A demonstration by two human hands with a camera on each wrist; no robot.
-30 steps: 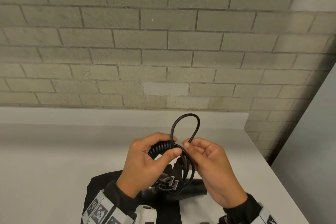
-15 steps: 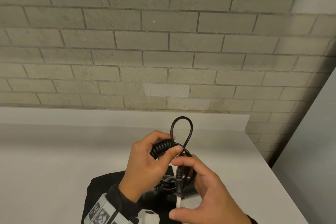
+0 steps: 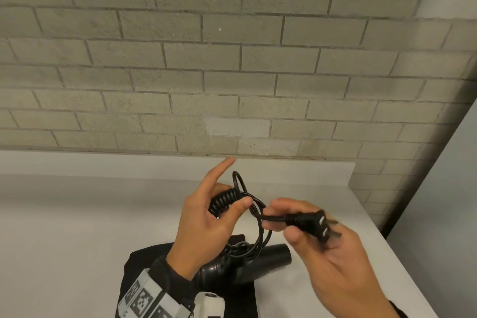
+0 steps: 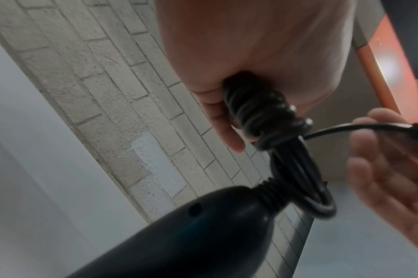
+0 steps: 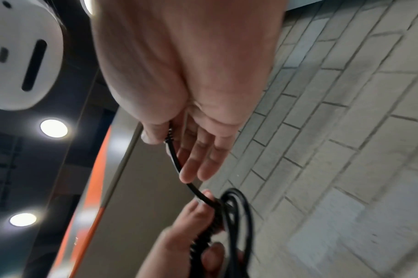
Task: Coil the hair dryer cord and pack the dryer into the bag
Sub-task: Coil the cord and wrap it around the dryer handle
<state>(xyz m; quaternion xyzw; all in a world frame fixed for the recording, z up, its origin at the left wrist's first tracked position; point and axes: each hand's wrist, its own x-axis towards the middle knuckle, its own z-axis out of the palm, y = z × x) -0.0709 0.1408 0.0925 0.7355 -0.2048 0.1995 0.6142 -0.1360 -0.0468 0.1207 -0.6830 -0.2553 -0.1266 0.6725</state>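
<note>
My left hand grips the spiral part of the black cord above the table, thumb on the coil and index finger pointing up. Several loops of cord hang from that grip down to the black hair dryer, which lies on the flat black bag. To the right, my right hand pinches the plug, prongs facing right. The left wrist view shows the coil in my fist and the dryer handle below. In the right wrist view the cord runs from my fingers to the loops.
The white table ends at a brick wall behind and at an edge on the right. A grey panel stands past that edge. A wrist camera sits low in the head view.
My right hand dropped under the loops, then drew the plug end out to the right. The loop above my left hand shrank, and my left index finger straightened.
</note>
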